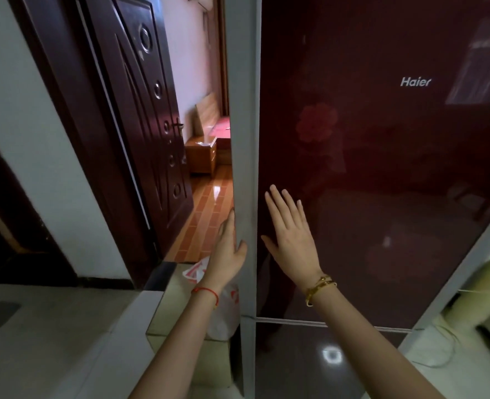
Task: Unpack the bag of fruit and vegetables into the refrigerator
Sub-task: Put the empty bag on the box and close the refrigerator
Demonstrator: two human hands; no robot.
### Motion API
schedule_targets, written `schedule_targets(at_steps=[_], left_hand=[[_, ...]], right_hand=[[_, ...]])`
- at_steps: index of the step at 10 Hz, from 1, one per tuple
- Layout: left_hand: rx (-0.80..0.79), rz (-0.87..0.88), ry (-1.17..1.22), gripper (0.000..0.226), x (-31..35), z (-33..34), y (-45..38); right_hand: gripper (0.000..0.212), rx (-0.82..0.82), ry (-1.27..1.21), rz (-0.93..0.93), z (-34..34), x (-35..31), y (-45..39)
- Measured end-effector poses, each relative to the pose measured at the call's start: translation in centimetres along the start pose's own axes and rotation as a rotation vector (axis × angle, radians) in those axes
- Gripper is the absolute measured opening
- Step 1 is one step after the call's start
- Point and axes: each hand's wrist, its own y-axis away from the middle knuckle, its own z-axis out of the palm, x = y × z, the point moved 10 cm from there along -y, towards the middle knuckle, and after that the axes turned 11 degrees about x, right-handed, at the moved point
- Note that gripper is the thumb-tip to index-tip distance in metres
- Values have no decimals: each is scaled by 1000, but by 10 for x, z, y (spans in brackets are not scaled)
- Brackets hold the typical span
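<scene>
Closest to the camera, two bare forearms reach forward toward the refrigerator (381, 139). On the left wrist sits a red string bracelet (206, 292); on the right wrist, gold bangles (320, 287). The left hand (228, 251) lies against the grey side edge of the upper refrigerator door (243, 139), its thumb wrapped round onto the front of that edge and its fingers straight along the far side, so it holds the edge lightly rather than clenching it. The right hand (289, 228) is flat, fingers straight and spread, palm toward the glossy dark red door front just beside its left edge; whether the palm actually touches the glass cannot be told.

Below the left wrist, a white plastic bag with red print (223, 309) stands on a pale ledge (163, 309), right against the refrigerator's left side. Its contents do not show. A thin seam (324, 323) runs across the refrigerator below the hands, parting the upper door from the lower one.

Farther off to the left, a dark brown panelled door (146, 125) stands open on a room with an orange tiled floor (206, 214), a wooden bedside cabinet (202, 155) and a bed with a red cover (220, 129).
</scene>
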Motion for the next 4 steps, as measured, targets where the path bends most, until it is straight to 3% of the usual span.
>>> schedule_targets(at_steps=[4], left_hand=[[-60, 154, -15, 68, 1, -29, -9]], right_hand=[[83, 35, 10, 46, -5, -8, -1]])
